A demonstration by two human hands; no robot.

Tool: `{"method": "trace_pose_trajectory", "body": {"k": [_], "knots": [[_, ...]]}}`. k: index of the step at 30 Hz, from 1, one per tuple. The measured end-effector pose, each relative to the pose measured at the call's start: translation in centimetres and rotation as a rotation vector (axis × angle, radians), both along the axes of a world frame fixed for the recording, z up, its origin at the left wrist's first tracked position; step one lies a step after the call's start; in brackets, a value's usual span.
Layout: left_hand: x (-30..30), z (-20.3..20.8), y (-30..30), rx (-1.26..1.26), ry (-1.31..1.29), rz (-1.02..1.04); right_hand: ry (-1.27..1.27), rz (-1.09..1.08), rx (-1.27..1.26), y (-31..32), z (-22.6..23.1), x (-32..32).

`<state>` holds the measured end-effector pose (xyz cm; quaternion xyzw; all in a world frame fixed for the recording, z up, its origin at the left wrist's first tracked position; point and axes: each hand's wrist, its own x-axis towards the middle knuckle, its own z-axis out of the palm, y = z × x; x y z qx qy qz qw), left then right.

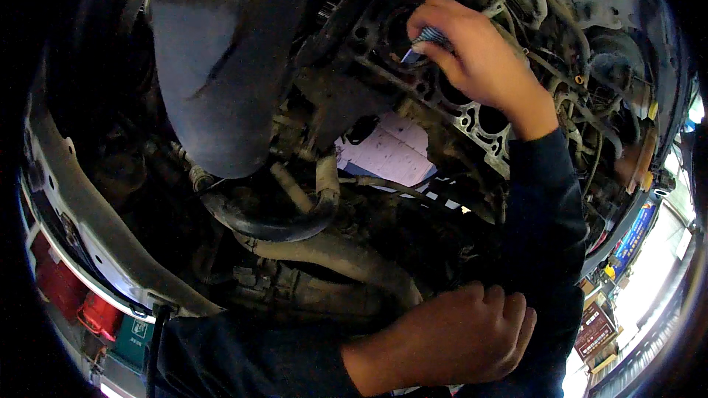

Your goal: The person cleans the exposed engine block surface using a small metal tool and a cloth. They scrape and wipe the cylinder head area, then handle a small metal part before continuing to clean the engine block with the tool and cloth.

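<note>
One bladed tool (pixel 434 36): between right fingers, held short, likely for control.
Right hand (pixel 479 55): fingers clamped on ridged handle.
Engine block (pixel 493 149): beneath right fingers, near blade.
Left hand (pixel 450 335): fingers curled together, nearer the body, probably for clearance.

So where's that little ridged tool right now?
In the head view, the ridged tool is near the top, right of centre, held in the right hand over the engine's holed metal face.

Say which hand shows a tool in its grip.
The right hand, gripping a dark ribbed-handled tool over the grey metal engine block. The left hand, curled lower down, shows none.
</note>
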<state>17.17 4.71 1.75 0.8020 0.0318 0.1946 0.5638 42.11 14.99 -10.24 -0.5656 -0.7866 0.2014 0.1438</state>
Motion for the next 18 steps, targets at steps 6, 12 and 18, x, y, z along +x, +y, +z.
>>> {"method": "trace_pose_trajectory", "body": {"k": [6, 12, 18], "knots": [[0.01, -0.15, 0.14, 0.064, -0.020, 0.044, 0.024, -0.022, 0.018, 0.09, -0.25, -0.46], [-0.09, -0.23, -0.03, 0.093, -0.009, 0.029, 0.063, -0.024, 0.022, 0.38, -0.44, -0.65], [-0.01, -0.12, -0.11, 0.077, -0.026, 0.056, 0.015, -0.026, -0.008, -0.24, 0.21, -0.13]]}}
